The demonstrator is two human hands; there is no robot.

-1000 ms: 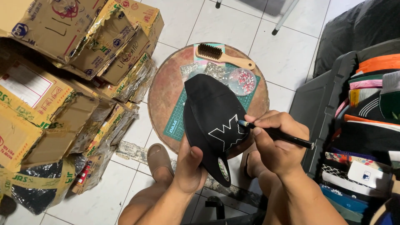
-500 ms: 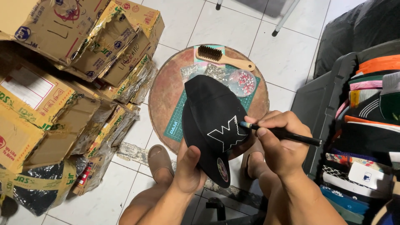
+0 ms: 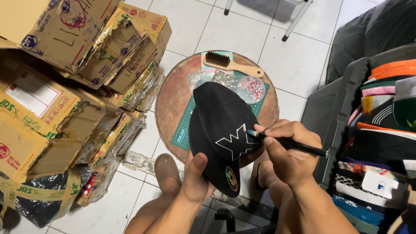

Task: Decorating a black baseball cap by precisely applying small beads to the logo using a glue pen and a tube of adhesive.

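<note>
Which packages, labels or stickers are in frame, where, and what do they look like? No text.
Cardboard boxes: stacked at left, brown, torn, with green and red print.
White label: on a left box, rectangular, red border.
Round sticker: on the black cap's brim near the left hand, multicoloured.
White tag: in the bin at right, small, blue mark.
Screens: none.

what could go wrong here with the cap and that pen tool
The left hand holds the black cap only by the brim, off the round table, so it may wobble under the pen tool in the right hand and spoil the white studded design. The open dish of beads sits right behind the cap's crown, so a nudge could spill it.
</note>
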